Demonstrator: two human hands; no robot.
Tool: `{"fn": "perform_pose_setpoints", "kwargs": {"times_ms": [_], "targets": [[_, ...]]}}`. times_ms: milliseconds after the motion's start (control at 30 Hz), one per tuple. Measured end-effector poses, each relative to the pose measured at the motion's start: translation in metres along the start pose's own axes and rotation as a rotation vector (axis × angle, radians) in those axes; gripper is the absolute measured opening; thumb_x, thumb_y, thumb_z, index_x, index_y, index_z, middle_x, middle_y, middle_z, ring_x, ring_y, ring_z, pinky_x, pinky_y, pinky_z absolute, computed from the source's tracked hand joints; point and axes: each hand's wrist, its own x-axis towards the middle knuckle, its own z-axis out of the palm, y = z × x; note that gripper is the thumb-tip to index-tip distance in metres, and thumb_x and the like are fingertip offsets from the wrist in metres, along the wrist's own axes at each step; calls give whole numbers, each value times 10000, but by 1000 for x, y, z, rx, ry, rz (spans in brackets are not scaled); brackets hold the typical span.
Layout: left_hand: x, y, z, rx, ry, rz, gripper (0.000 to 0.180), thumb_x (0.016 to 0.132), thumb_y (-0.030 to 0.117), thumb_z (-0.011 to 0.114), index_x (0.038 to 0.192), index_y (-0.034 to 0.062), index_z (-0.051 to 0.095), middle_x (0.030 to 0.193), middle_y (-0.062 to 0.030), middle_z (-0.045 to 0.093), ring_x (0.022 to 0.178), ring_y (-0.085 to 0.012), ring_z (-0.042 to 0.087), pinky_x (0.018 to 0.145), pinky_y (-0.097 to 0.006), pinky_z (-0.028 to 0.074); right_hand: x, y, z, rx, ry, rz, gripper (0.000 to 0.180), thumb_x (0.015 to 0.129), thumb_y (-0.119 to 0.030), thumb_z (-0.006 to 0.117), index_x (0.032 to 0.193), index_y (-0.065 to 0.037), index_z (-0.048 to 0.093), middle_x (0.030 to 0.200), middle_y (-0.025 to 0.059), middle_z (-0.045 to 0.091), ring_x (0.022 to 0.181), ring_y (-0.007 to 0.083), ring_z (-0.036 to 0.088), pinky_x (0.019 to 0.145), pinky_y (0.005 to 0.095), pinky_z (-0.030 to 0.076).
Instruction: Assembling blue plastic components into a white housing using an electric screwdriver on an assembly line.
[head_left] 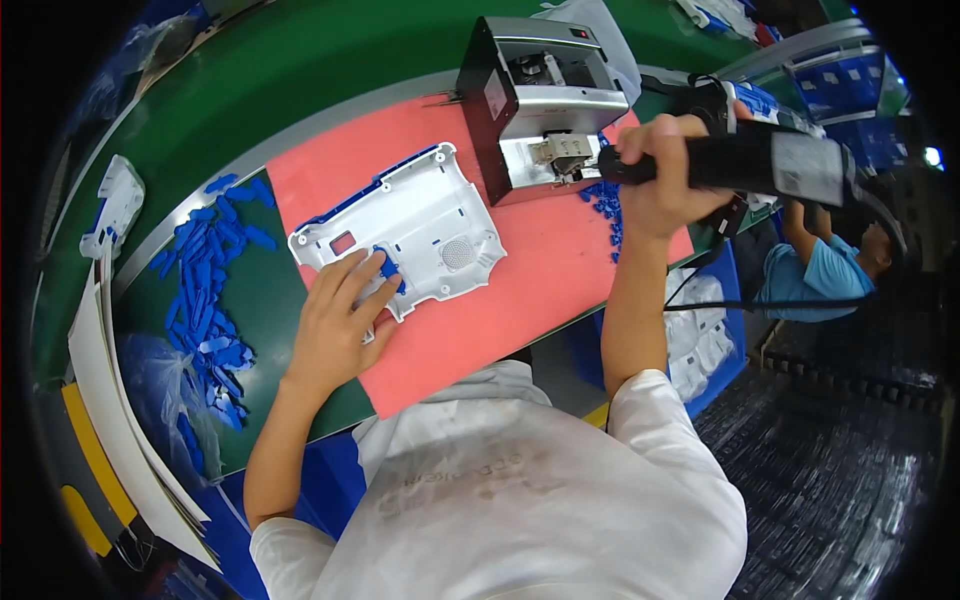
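Left hand (pixel 335 320) at centre frame, fingers spread flat, pressing a small blue clip (pixel 389 269) into the white plastic cover (pixel 410 228) on the pink mat (pixel 520 290). Best kept pinned until seated square. Further up, right hand (pixel 655 165) clenched around a black power screwdriver (pixel 745 160), tip beside the metal feeder box (pixel 535 100). Loose blue clips (pixel 210 290) heaped at left.

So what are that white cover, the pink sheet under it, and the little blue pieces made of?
White cover: likely moulded plastic, matte, with formed slots and a grille. Pink sheet: looks like a soft rubber or foam mat, flat and dull. Little blue pieces: probably plastic, identical shapes, slightly glossy.
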Motion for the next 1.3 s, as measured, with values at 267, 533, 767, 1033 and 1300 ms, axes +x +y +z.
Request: {"fn": "perform_pose_setpoints", "kwargs": {"times_ms": [267,533,767,1033,1300], "targets": [[-8,-12,4,-35,68,156,452,628,94,750,1073,50,680,1245,-128,580,1157,-341,535,935,-450,467,-38,-15,-1,-257,-186,-34,528,790,102,635,1257,105,388,611,16,570,497,88,543,520,218,449],[-13,-24,8,-49,85,154,446,637,116,739,1075,64,679,1260,-127,579,1176,-344,532,942,-457,466,-70,-42,44,77,-201,160,680,868,-8,563,1419,-36,165,654,89,547,478,176,536,499,352,481],[-7,-22,17,-72,168,135,395,652,160,744,1023,44,675,1217,-112,585,1154,-318,533,930,-447,476,-114,10,109,-178,-464,82,629,800,118,541,1323,7,208,649,60,542,471,123,512,499,298,475],[-9,-24,19,-84,170,85,370,679,203,728,1008,42,675,1200,-105,588,1134,-305,540,952,-435,459,-121,15,133,6,-350,238,581,808,88,548,1286,2,228,600,70,523,429,139,494,453,305,468],[-7,-25,19,-111,170,80,359,683,221,731,993,46,680,1182,-108,599,1135,-295,540,958,-425,451,-125,30,122,-89,-424,162,582,801,102,546,1287,-26,253,610,72,519,437,133,486,450,314,472]]}}
